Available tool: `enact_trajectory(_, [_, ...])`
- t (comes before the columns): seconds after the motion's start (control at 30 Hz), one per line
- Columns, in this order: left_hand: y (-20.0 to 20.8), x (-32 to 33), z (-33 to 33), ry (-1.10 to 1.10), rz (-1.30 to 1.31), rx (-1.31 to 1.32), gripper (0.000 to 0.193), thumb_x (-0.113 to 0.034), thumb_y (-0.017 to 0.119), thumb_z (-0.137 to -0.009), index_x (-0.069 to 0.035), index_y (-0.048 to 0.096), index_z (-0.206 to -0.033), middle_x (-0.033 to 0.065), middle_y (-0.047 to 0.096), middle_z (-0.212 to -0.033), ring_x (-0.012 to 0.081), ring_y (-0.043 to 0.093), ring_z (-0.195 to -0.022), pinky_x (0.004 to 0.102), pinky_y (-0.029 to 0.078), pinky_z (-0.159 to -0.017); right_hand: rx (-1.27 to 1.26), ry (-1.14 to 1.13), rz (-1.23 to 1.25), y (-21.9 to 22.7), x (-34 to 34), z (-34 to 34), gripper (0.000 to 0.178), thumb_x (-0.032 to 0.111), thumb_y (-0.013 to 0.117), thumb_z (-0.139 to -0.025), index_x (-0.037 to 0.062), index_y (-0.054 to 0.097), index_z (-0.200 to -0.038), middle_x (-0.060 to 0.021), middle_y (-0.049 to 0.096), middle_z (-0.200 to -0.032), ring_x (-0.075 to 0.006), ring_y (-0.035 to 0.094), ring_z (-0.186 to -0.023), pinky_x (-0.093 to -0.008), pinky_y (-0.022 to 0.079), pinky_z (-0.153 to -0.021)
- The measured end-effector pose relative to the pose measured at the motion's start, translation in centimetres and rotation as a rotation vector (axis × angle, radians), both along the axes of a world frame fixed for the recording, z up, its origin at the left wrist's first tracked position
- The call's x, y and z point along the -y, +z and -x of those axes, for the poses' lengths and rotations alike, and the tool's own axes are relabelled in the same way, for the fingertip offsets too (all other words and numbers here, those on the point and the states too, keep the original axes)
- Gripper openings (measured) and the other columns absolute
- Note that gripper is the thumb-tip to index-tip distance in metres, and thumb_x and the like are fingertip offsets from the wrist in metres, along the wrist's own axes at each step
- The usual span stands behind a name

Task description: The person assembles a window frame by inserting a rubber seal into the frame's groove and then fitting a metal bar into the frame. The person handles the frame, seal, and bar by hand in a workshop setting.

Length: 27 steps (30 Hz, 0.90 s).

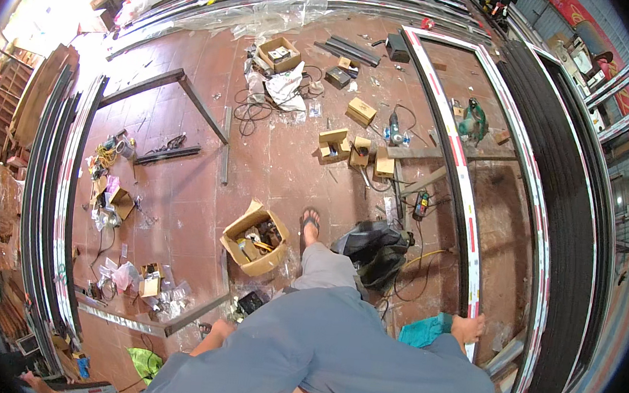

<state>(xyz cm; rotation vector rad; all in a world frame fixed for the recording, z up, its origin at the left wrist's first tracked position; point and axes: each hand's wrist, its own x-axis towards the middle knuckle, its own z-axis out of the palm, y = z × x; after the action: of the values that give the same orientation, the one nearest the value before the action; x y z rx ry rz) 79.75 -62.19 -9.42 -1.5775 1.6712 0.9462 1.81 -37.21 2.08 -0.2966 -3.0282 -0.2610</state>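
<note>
My right hand (467,328) closes round the near part of a long metal frame's left side bar, its fingers curled over the edge. This tall rectangular frame (460,176), like a door or window frame, is dark with white and red protective film. Teal cloth (422,330) lies beside that hand. At the left edge of my shirt, bare skin (220,332) shows next to a dark sandal; I cannot tell whether it is my left hand or part of a leg. Farther down at the lower left rim is a small hand (35,382), whose I cannot tell.
An open carton of hardware (255,238) stands ahead of me beside my sandalled foot (311,222). A black bag (373,254), small boxes (334,146), an angle grinder (393,130) and cables litter the tiled floor. Dark profiles are stacked at right (555,180) and left (49,196).
</note>
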Motion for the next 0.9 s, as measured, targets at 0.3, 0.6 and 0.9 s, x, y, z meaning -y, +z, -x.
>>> enact_trajectory(0.3, [1.1, 27.2, 12.4, 0.391, 0.097, -0.270, 0.043, -0.037, 0.088, -0.089, -0.002, 0.087, -0.114, 0.0192, 0.085, -0.106, 0.0300, 0.083, -0.097, 0.0440, 0.065, -0.090, 0.186, -0.381, -0.082, -2.4, 10.1, 3.8, 0.102, 0.025, 0.085, -0.084, 0.0175, 0.036, -0.173, -0.0089, 0.035, -0.183, -0.0368, 0.039, -0.164, -0.0665, 0.045, -0.125])
enact_trajectory(0.6, [5.0, 58.2, 23.2, 0.526, 0.426, -0.491, 0.044, -0.031, 0.084, -0.095, 0.000, 0.082, -0.126, 0.0233, 0.084, -0.122, 0.0351, 0.080, -0.117, 0.0469, 0.061, -0.103, 0.541, -0.004, -0.008, -1.1, 29.8, 15.6, 0.124, 0.012, 0.096, -0.065, -0.0012, 0.035, -0.173, -0.0280, 0.049, -0.172, -0.0408, 0.048, -0.160, -0.0594, 0.041, -0.130])
enact_trajectory(0.9, [0.8, 75.9, 23.2, 0.456, 0.262, -0.291, 0.051, -0.038, 0.086, -0.093, 0.001, 0.083, -0.126, 0.0261, 0.083, -0.124, 0.0394, 0.080, -0.119, 0.0463, 0.061, -0.104, 0.374, 0.045, 0.733, 0.8, 50.2, 17.7, 0.108, 0.024, 0.100, -0.065, -0.0090, 0.055, -0.158, -0.0330, 0.068, -0.147, -0.0506, 0.068, -0.134, -0.0529, 0.053, -0.118])
